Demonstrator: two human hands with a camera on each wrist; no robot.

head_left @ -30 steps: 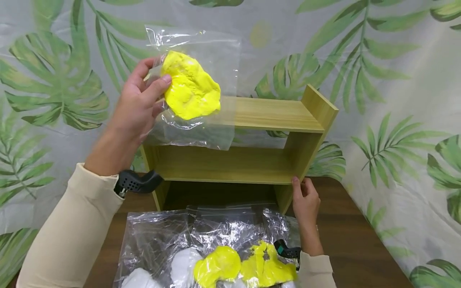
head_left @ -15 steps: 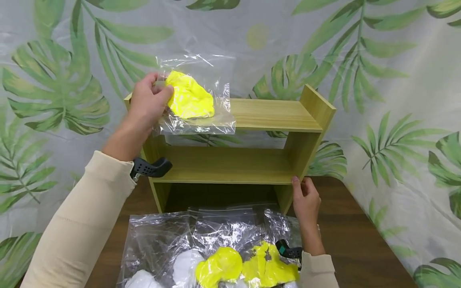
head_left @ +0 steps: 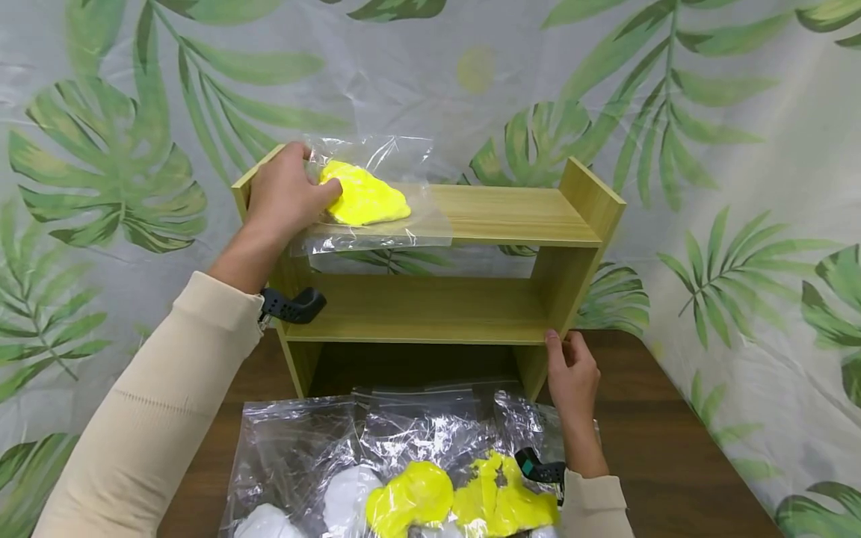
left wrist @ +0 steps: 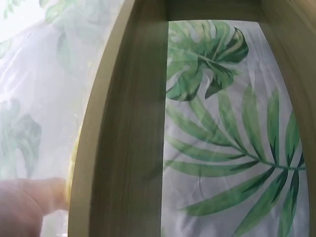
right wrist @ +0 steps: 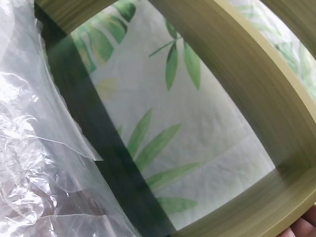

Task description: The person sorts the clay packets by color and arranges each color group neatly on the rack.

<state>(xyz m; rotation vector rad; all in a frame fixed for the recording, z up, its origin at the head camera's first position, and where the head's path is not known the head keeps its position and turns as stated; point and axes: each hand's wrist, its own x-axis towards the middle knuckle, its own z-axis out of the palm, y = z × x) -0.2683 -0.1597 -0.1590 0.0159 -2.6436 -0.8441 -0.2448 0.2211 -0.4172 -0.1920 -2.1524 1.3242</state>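
My left hand (head_left: 282, 198) grips a clear plastic bag (head_left: 420, 161) by its left side, thumb over the flat, bright yellow clay-like lump (head_left: 366, 198) inside. The bag lies low over the left part of the top board of a wooden shelf (head_left: 430, 306), its front edge overhanging the board. In the left wrist view my thumb (left wrist: 29, 197) shows beside the board edge, with a sliver of yellow behind it. My right hand (head_left: 575, 377) holds the shelf's right side panel at the middle board, thumb in front. Only a few fingertips (right wrist: 303, 226) appear in the right wrist view.
Several clear bags (head_left: 299, 430) lie on the dark wooden table (head_left: 662, 441) before the shelf. They hold yellow lumps (head_left: 420, 493) and white lumps (head_left: 346, 497). A leaf-patterned cloth (head_left: 430, 45) hangs behind. The shelf's upright side ends (head_left: 592, 190) rise above its top board.
My left hand has lowered the bag from in front of the cloth down to the shelf's top board, and the bag has tilted flatter. The right hand stays on the side panel.
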